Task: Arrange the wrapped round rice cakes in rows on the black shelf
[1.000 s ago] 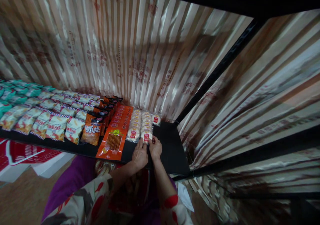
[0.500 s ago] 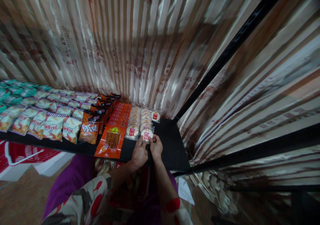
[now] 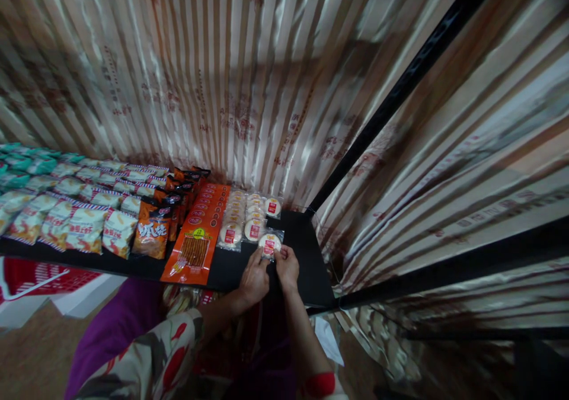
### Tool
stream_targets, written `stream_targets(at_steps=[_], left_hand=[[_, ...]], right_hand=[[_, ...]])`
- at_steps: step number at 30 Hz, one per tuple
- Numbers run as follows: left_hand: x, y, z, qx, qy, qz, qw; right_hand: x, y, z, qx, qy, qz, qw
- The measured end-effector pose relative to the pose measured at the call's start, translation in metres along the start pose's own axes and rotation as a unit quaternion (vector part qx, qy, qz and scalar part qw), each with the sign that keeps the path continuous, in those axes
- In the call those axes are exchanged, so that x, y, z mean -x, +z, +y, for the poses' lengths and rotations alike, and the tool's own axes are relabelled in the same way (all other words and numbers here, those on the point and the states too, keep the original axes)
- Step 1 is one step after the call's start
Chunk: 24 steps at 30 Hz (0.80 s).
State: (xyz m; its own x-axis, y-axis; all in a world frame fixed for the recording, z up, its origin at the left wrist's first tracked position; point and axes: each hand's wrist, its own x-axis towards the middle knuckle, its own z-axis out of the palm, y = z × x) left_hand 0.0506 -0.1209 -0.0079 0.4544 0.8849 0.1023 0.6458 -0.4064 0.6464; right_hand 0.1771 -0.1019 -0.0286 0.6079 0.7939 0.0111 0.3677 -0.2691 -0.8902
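Note:
Between my two hands is a clear packet with a round white rice cracker (image 3: 269,243) and a red label. My left hand (image 3: 255,280) pinches its lower left edge, and my right hand (image 3: 288,268) grips the lower right corner. Just behind lie two overlapping rows of the same packets, a left row (image 3: 231,232) and a middle row (image 3: 253,229). One single rice cracker packet (image 3: 272,206) sits at the back right. All are on a black shelf (image 3: 306,252). Fingertips partly cover the held packet's lower edge.
Left of the crackers lies a flat orange snack bag (image 3: 195,234). Beyond it stand orange-and-black bags (image 3: 152,231), white snack bags (image 3: 84,228) and green bags (image 3: 42,166). A black post (image 3: 382,109) rises at the right, before striped sheeting (image 3: 249,80). A red basket (image 3: 40,277) is below left.
Both hands have moved slightly right and toward me with the held packet. It now sits apart from the middle row, whose front packet shows its red label.

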Motion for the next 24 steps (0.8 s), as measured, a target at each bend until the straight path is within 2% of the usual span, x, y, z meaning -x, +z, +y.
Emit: stream_targets(at_steps=[11,18,24], left_hand=[[-0.032,0.009,0.018,-0.047,0.024,-0.041,0.998],[-0.059,0.009,0.028,-0.106,0.019,-0.091,0.990],[-0.080,0.007,0.034,-0.172,0.044,-0.127,0.976]], right_hand=[[-0.030,-0.018,0.001,0.011,0.011,0.029,0.999],[-0.053,-0.014,0.000,0.033,0.002,0.062,0.998],[-0.075,-0.005,0.002,0.033,-0.011,0.068,0.997]])
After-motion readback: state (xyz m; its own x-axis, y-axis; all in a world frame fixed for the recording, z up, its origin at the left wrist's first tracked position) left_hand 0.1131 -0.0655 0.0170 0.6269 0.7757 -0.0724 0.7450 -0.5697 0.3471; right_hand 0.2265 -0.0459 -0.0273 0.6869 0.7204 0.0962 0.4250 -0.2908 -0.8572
